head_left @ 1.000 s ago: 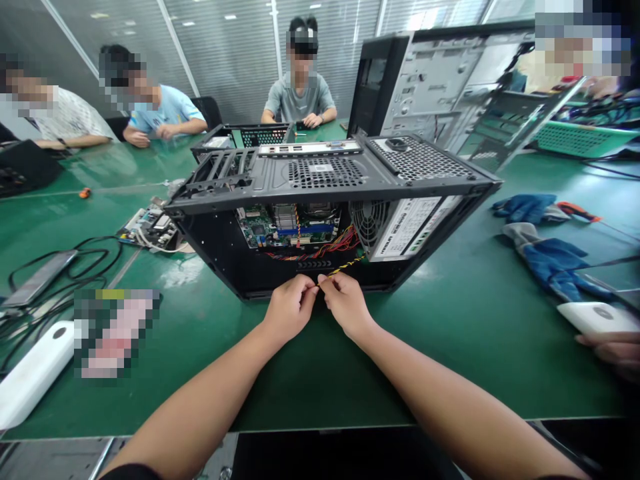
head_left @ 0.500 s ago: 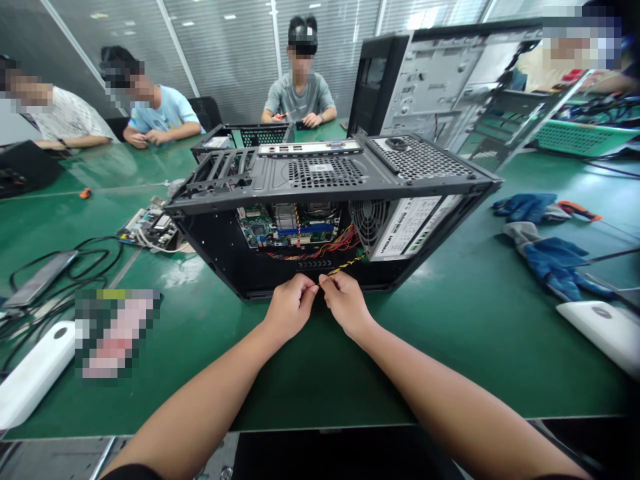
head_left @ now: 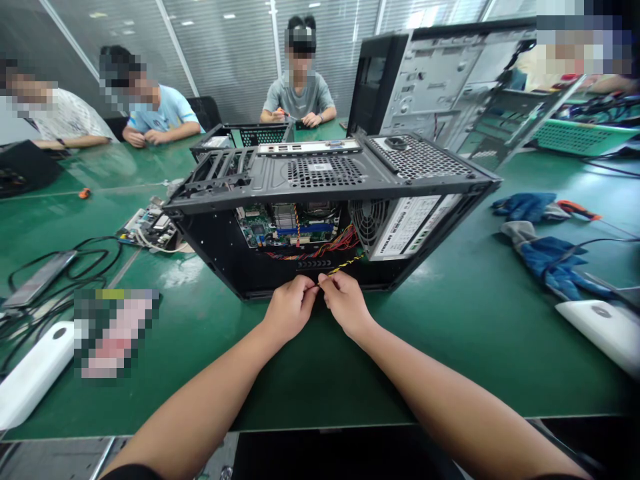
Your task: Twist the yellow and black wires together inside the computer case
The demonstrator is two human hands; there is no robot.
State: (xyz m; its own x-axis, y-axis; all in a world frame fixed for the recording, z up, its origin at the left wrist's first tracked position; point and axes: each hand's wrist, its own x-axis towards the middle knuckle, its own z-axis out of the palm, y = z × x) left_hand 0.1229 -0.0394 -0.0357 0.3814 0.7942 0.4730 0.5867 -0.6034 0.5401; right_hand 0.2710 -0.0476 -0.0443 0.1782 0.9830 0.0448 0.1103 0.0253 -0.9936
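A black computer case (head_left: 320, 190) lies on the green table with its open side facing me. Inside show a green motherboard (head_left: 285, 230), a bundle of red and orange wires (head_left: 320, 253) and a power supply (head_left: 413, 227) with a fan and white label. A twisted yellow-and-black cable (head_left: 345, 264) runs from beneath the power supply to my hands. My left hand (head_left: 290, 305) pinches its end, fingers closed. Right beside it, my right hand (head_left: 346, 303) is closed on the same cable. The fingers hide the cable's tip.
Behind stands another open case (head_left: 430, 87). Blue gloves (head_left: 545, 260) and a white device (head_left: 603, 327) lie right; a circuit assembly (head_left: 153, 227), black cables (head_left: 95, 253) and another white device (head_left: 37, 377) lie left. Several people sit around the table; a green basket (head_left: 585, 137) stands far right.
My hands and the cable stay almost in place. Across the table, a person's hand with an orange-handled tool has shifted slightly.
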